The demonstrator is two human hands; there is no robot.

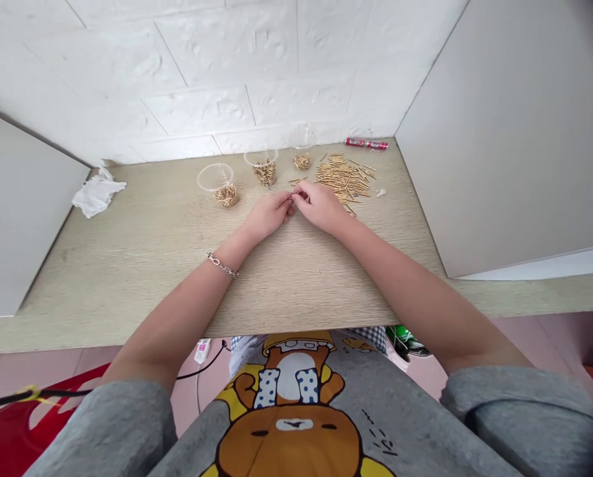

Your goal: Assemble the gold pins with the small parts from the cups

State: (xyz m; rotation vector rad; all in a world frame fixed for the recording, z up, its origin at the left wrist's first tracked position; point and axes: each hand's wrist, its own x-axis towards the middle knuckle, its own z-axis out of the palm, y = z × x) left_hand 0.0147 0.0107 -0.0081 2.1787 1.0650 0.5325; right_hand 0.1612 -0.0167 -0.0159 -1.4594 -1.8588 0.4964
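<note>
My left hand (pixel 270 213) and my right hand (pixel 321 204) meet above the middle of the wooden tabletop (pixel 296 278), fingertips pinched together. Whatever lies between them is too small to make out. Just beyond my right hand spreads a loose pile of thin gold-coloured sticks (pixel 343 175). Behind my hands stand three clear plastic cups, each with small gold pieces in its bottom: a left cup (pixel 215 177), a middle cup (pixel 261 159) and a right cup (pixel 303 138). The left cup is nearest to my left hand.
A crumpled white plastic bag (pixel 97 192) lies at the far left. Red wrapped rolls (pixel 366 143) rest against the white brick-pattern wall (pixel 201 73). Grey panels (pixel 519 146) close in both sides. A white scrap (pixel 380 193) lies right of the sticks.
</note>
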